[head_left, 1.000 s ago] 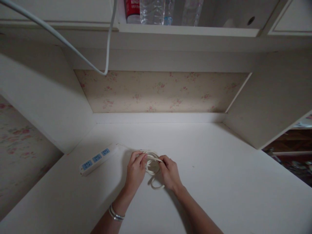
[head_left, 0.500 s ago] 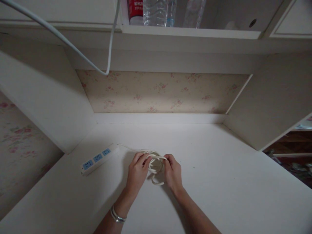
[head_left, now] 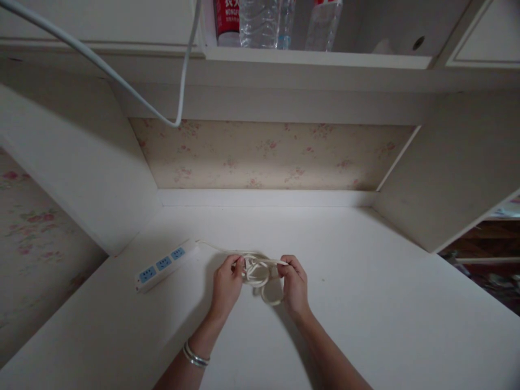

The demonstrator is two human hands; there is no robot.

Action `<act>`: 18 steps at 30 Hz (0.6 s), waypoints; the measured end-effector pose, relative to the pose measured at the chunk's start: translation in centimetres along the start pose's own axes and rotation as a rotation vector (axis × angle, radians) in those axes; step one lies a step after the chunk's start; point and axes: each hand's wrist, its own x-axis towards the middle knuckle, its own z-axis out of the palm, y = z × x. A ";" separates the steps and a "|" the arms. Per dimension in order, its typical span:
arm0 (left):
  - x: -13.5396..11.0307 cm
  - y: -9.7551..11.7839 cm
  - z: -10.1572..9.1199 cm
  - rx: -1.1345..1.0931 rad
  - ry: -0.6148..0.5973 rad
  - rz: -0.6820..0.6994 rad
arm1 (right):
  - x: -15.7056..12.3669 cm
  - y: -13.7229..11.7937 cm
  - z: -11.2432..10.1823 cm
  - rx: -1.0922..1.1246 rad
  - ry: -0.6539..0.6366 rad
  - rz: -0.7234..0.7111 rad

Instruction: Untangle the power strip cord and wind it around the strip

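Over a white desk (head_left: 365, 292), a person's left hand (head_left: 226, 284) pinches the bundled loops of a pale cord (head_left: 273, 262) while the right hand (head_left: 296, 284) grips a strand drawn out to its side. The hands stand farther apart than half a second ago, the right having shifted outward; the loose loop (head_left: 273, 303) below now curls beside it. The strand between them runs nearly level, left to right. The power strip (head_left: 163, 264), unmoved left of the hands, lies sockets up, its long axis slanting from near left to far right, its cord end pointing away.
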 end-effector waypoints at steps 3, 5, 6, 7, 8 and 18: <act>0.4 -0.4 0.4 -0.140 0.003 -0.062 | 0.1 0.2 -0.1 0.119 -0.040 0.020; 0.5 -0.3 0.5 -0.244 0.002 -0.116 | 0.1 0.2 -0.1 0.170 -0.057 0.015; 0.6 -0.3 0.5 -0.292 -0.008 -0.158 | 0.0 0.2 -0.1 0.196 -0.057 0.014; 0.6 -0.1 0.4 -0.335 -0.029 -0.207 | 0.0 0.1 0.0 0.224 -0.050 0.015; 0.6 0.0 0.4 -0.370 -0.056 -0.257 | 0.1 0.0 0.0 0.254 -0.033 0.024; 0.1 1.2 -0.6 -0.637 -0.269 -0.382 | 1.9 -1.3 -0.5 0.665 0.041 0.207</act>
